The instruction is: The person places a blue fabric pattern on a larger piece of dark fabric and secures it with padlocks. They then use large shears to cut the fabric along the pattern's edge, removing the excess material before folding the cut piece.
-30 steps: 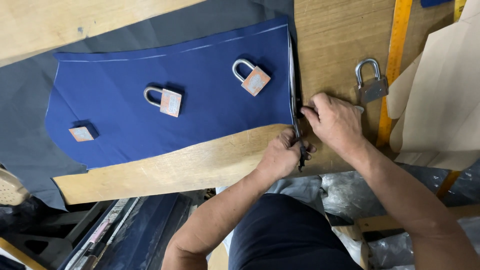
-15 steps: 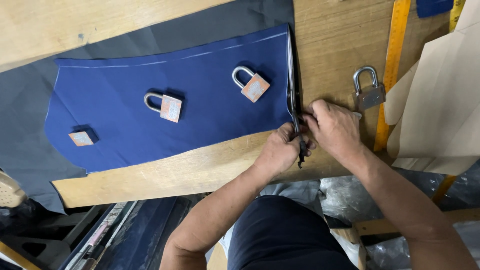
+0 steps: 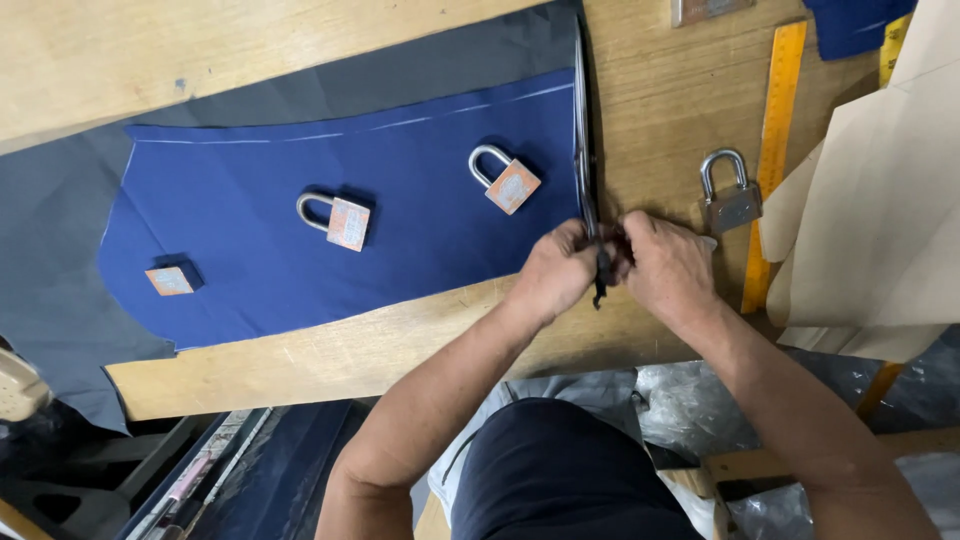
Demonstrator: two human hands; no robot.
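A blue fabric piece [image 3: 400, 230] lies flat on grey cloth [image 3: 60, 250] on a wooden table [image 3: 660, 90]. Three padlocks weigh it down: one near the right [image 3: 510, 182], one in the middle [image 3: 338, 220], one at the left [image 3: 172, 279]. A narrow dark strip [image 3: 582, 120] runs along the fabric's right edge. My left hand [image 3: 553, 275] and my right hand [image 3: 668, 270] meet at its near end, both pinching the strip. A short dark end [image 3: 602, 285] hangs between my fingers.
A grey padlock [image 3: 731, 200] lies on bare wood just beyond my right hand. A yellow ruler [image 3: 772, 150] runs beside it, with beige paper patterns [image 3: 870, 220] at the right. More blue fabric [image 3: 850, 20] sits at the top right. The table's near edge is at my waist.
Both hands stay at the fabric's right edge. My fingers have drawn closer together around the strip, and the view has shifted slightly.
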